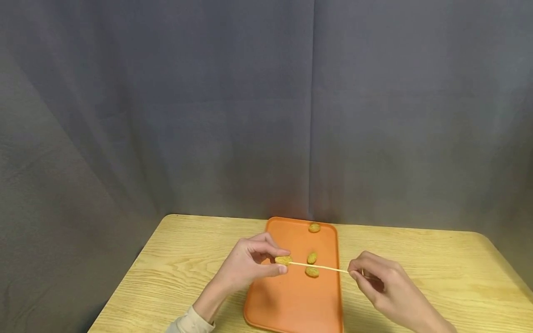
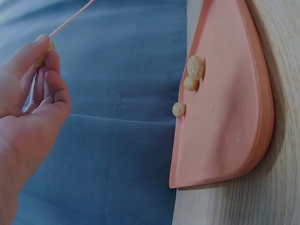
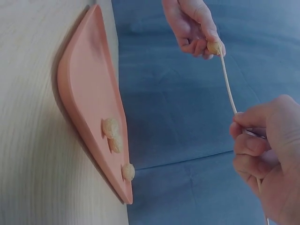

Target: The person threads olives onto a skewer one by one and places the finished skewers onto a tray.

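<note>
My left hand (image 1: 251,260) pinches a small tan, rough-skinned oval ball (image 1: 284,260) between thumb and fingertips, above the orange tray. A thin pale skewer (image 1: 318,266) runs from the ball's right side to my right hand (image 1: 387,284). Thumb and curled fingers of the right hand hold the skewer; in the right wrist view its tail (image 3: 259,187) comes out below the fingers. Whether the tip is inside the ball or only against it, I cannot tell. Three similar balls lie on the tray: one at the far end (image 1: 314,227) and two close together (image 1: 312,272) near the middle.
The orange tray (image 1: 291,305) with a low raised rim lies lengthwise on a light wooden table (image 1: 437,259). Behind the table's far edge hangs a grey-blue curtain (image 1: 233,115), which also runs along the left and right sides.
</note>
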A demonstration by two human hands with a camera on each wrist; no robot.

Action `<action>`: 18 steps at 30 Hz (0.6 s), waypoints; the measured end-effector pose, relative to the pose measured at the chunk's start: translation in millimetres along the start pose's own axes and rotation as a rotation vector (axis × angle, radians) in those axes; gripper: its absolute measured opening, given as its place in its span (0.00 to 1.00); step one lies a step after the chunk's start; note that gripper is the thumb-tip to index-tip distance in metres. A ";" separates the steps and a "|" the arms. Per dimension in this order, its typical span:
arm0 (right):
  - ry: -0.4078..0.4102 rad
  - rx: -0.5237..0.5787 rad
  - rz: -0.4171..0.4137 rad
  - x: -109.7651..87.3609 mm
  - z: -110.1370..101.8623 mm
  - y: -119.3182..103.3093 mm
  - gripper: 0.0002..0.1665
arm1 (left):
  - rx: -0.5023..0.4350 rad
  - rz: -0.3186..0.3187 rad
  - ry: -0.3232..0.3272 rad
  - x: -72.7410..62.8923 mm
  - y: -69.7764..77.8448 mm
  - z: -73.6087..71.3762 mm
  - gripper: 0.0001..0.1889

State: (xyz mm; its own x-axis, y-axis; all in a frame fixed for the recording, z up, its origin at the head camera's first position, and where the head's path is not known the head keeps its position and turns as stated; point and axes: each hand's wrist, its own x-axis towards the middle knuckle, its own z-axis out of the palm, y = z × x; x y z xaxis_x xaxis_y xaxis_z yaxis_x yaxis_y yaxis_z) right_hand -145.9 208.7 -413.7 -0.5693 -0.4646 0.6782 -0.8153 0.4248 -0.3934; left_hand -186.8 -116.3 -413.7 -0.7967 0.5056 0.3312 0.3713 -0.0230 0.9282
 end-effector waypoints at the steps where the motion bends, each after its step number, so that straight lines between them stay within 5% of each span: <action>1: -0.002 0.003 0.001 -0.1 0.5 0.1 0.25 | -0.003 -0.008 -0.002 -0.1 0.0 -0.2 0.17; 18: 0.066 0.076 -0.036 -0.4 12.4 0.7 0.30 | 0.001 -0.006 -0.011 -0.4 2.6 -1.7 0.16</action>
State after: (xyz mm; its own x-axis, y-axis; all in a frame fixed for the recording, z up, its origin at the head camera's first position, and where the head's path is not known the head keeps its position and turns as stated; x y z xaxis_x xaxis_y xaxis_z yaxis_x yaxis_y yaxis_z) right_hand -147.5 199.6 -421.9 -0.5335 -0.4248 0.7314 -0.8421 0.3476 -0.4124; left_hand -186.3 -118.0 -411.2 -0.7937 0.5151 0.3235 0.3670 -0.0187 0.9300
